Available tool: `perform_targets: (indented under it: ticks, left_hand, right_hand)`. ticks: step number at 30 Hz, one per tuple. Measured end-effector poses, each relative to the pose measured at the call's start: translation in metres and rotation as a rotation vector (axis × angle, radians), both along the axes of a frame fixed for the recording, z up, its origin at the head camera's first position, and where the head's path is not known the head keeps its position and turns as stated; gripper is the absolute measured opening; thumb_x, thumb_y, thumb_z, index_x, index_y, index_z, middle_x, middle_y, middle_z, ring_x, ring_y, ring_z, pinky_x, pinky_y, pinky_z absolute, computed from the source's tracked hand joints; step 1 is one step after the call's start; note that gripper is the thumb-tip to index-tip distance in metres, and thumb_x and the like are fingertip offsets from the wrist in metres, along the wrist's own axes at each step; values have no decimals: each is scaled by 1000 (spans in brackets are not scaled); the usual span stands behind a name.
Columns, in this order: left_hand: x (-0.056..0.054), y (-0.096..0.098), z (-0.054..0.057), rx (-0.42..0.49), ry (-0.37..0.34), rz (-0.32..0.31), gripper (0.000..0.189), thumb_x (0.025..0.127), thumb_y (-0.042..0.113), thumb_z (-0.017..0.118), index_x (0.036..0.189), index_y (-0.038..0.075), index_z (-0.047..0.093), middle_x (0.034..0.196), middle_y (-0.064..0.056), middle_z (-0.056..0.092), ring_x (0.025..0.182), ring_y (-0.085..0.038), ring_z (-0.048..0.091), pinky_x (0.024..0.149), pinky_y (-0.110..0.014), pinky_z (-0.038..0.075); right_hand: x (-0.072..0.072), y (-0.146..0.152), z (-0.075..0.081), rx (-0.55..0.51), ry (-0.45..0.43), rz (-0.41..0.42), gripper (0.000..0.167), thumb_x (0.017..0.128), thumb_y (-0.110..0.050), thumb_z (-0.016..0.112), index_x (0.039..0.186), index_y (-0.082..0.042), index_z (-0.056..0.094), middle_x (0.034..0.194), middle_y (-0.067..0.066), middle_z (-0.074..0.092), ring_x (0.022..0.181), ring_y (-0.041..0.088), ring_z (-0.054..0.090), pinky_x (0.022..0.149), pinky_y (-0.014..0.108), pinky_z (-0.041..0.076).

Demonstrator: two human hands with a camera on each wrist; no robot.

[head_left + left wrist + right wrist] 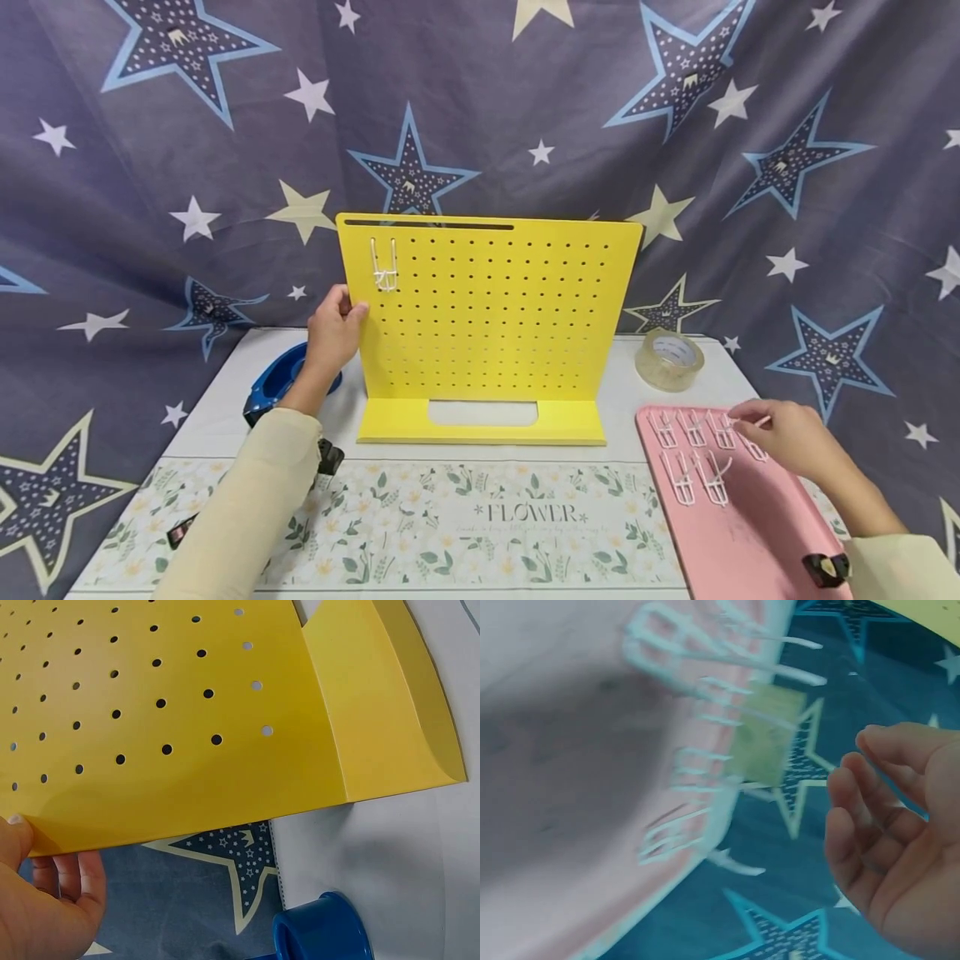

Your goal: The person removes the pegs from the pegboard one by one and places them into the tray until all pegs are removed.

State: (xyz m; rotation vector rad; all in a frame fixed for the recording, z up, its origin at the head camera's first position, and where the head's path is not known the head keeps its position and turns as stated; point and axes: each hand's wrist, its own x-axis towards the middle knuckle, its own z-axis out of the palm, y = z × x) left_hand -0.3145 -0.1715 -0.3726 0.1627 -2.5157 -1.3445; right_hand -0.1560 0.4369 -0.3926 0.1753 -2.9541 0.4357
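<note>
A yellow pegboard (487, 325) stands upright on its base, with a white wire hook (385, 271) hung at its upper left. My left hand (333, 329) grips the board's left edge, thumb on the front face and fingers behind, as the left wrist view also shows. Over the far right part of a pink tray (738, 542) is my right hand (787, 433), close above several white wire hooks (682, 479) lying in it. In the right wrist view, the fingers (844, 832) are loosely bent with nothing between them, apart from the hooks.
A roll of clear tape (669, 360) sits behind the tray. Left of the pegboard is a blue round object (277, 379), partly hidden by the left arm. A floral mat (465, 525) covers the table's front, and a starry curtain (480, 100) hangs behind.
</note>
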Motion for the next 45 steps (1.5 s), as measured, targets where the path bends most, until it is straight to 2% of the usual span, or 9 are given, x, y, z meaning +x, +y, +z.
perform_targets:
  ticks: [8,15,21,25,33,40,45]
  left_hand:
    - [-1,0,1,-5,16,-7,26,107,26,53,129,12,53,116,-15,66,105,-31,65,91,-42,53]
    - [0,2,3,4,26,-7,26,107,26,54,128,12,54,115,-15,66,104,-30,66,90,-41,53]
    - [2,3,4,2,31,-1,25,107,26,54,126,11,54,113,-14,66,102,-30,65,87,-40,51]
    - [3,2,4,-1,31,3,24,107,26,55,126,11,54,112,-14,65,101,-30,64,86,-39,51]
    - [7,-4,1,-1,27,16,25,107,26,53,126,10,54,110,-14,64,101,-30,64,85,-38,50]
    - [2,-4,-4,5,18,7,25,107,27,54,127,13,54,115,-14,66,103,-30,65,88,-41,52]
    - [-2,-1,-4,6,24,4,25,107,27,54,127,13,54,115,-14,66,102,-30,66,88,-41,54]
  right_hand:
    - [-21,-38,28,-27,156,46,13,92,-17,73,102,-12,79,81,3,76,65,-2,58,57,29,46]
    - [-40,-81,41,-77,137,105,18,95,-19,71,109,-10,78,87,5,75,73,11,62,59,27,46]
    - [-58,-114,45,-121,194,157,15,93,-15,72,106,-10,78,92,7,76,76,18,66,64,29,51]
    - [-67,-140,49,-134,188,162,15,95,-17,70,107,-10,78,96,8,76,79,21,67,66,32,51]
    - [-91,-196,55,-187,208,247,15,96,-18,70,105,-9,78,98,7,77,80,20,69,70,34,53]
    - [-102,-239,59,-246,246,306,15,96,-17,70,106,-8,78,102,7,77,80,20,69,72,35,54]
    - [-109,-267,68,-276,265,317,19,97,-20,69,111,-10,78,106,6,76,81,19,68,68,33,53]
